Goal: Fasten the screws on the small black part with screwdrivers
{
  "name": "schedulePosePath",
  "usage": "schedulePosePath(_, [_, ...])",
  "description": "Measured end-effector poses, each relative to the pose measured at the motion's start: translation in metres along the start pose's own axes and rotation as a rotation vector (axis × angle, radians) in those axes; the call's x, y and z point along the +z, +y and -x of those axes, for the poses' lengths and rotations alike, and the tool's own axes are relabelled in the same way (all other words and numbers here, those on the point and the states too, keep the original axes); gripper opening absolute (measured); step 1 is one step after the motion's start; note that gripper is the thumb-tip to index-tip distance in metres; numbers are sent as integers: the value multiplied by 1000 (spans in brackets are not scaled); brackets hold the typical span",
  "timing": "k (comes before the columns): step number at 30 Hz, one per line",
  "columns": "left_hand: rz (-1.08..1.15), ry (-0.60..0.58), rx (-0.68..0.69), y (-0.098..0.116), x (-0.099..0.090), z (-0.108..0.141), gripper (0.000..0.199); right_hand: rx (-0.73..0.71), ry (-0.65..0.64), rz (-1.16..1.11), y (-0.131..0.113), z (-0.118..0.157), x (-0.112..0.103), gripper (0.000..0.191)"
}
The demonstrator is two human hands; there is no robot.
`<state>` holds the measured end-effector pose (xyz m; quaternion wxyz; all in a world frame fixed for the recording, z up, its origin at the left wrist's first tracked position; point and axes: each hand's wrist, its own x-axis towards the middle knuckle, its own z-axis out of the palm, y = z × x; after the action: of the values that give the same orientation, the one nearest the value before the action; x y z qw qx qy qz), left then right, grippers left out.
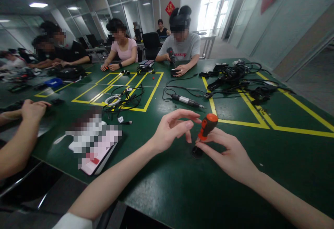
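A stubby screwdriver (208, 126) with an orange and dark grey handle stands tilted in front of me, handle up. The thumb and fingers of my right hand (229, 152) pinch it just below the handle, hiding most of the shaft. Left of the handle, my left hand (173, 129) holds nothing; its fingers are curved and spread, the tips close to the handle. Under the screwdriver a small dark round piece (197, 151) lies on the green table (167, 176). Whether the screwdriver's tip touches that piece I cannot tell.
Beyond my hands lies a pen-shaped electric screwdriver (185, 100) with its cord. Tangled black cables (232, 74) pile up at the back right, more cables (125, 98) at left. A pink-covered book (101, 149) is left of my arm. Co-workers sit across; a neighbour's hand (33, 112) rests at left.
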<state>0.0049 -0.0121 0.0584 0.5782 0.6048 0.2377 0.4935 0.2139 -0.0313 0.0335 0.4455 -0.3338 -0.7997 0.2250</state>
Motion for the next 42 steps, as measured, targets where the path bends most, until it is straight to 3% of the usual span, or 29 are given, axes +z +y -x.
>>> schedulePosePath(2, [-173, -9, 21, -17, -13, 5, 33, -11, -17, 11, 0, -1, -3, 15])
schedulePosePath(5, [-483, -198, 50, -39, -22, 12, 34, -17, -65, 21, 0, -1, -6, 16])
schedulePosePath(9, [-724, -344, 146, -58, -16, 21, 38, 16, -171, 2, 0, -3, -9, 22])
schedulePosePath(12, [-854, -363, 88, -65, -10, 25, 29, 81, -231, -29, -3, -5, -9, 26])
schedulePosePath(20, [-879, -290, -43, -59, -9, 25, 36, 83, -170, -42, -5, 0, -2, 31])
schedulePosePath(24, [-921, -287, -44, -59, -7, 26, 39, 46, -109, 3, -5, 0, 0, 31])
schedulePosePath(33, [-900, -276, -30, -57, -8, 25, 40, 102, 35, -7, -12, -1, -1, 9])
schedulePosePath(42, [-913, -260, -19, -57, -9, 24, 42, 137, -211, -113, -21, -11, -13, 16])
